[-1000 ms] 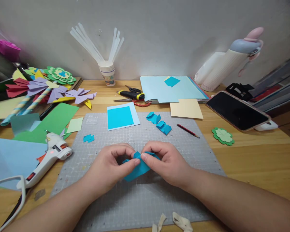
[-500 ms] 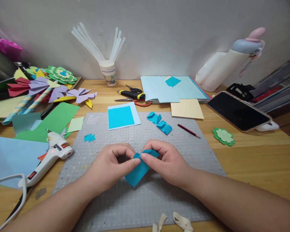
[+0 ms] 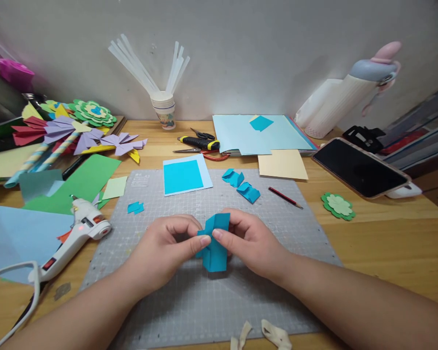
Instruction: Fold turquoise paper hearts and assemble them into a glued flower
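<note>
A folded piece of blue paper point(image 3: 217, 255) is held upright above the grey cutting mat point(image 3: 160, 311). My left hand point(image 3: 170, 245) pinches its left edge between thumb and fingers. On the right side, my right hand point(image 3: 250, 240) grips the same paper, its thumb pressed on the front and its fingers behind, partly hidden. Beyond my hands lie two folded blue paper pieces point(image 3: 248, 192), and small blue scraps point(image 3: 135, 207) rest to the left. A blue square sheet point(image 3: 182, 177) sits on a pale blue one at the mat's far edge.
A white glue gun point(image 3: 83, 226) with its cord lies at the left, near green paper point(image 3: 83, 182). Across the back are a paper cup of white sticks point(image 3: 164, 112), a cutter point(image 3: 199, 142) and stacked sheets point(image 3: 237, 133). A pencil point(image 3: 285, 197) and a phone point(image 3: 361, 167) are rightward.
The blue paper has turned from a slant to upright, and a smaller flap now shows at its left side. Both hands keep their pinch and have barely moved.
</note>
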Available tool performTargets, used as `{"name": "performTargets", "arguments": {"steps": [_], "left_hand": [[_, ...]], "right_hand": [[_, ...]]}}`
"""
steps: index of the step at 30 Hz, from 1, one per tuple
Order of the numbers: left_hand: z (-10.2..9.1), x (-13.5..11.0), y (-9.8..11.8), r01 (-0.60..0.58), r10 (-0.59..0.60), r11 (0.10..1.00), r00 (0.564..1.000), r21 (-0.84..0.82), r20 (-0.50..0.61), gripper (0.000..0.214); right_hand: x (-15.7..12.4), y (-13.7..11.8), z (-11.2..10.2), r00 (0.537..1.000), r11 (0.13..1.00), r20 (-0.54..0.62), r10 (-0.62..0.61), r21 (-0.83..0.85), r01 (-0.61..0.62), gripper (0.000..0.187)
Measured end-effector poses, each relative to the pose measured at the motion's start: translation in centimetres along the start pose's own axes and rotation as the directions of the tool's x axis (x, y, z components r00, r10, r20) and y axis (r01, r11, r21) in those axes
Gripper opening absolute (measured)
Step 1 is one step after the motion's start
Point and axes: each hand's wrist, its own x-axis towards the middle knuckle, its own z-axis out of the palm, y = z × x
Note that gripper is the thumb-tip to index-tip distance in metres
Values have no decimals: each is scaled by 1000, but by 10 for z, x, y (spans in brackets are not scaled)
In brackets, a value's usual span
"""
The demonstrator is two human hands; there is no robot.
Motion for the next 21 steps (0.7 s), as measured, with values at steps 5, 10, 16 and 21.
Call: {"name": "performTargets", "arguments": {"steps": [5,10,16,21], "left_hand": [[1,2,0,85,-85,995,996,-45,-13,25],[1,3,2,114,-115,993,992,-23,-47,23],[4,2,1,62,-65,994,997,-87,-34,17],[4,2,-4,29,-31,996,999,-80,-24,14]], "right_hand": [[0,-2,0,995,998,-94,-32,43,36,13],[2,-4,-1,991,994,-93,100,62,-94,17],[1,-2,4,988,989,43,147,-4,-147,21],[-1,-1,3,988,990,64,144,-22,-142,18]]}}
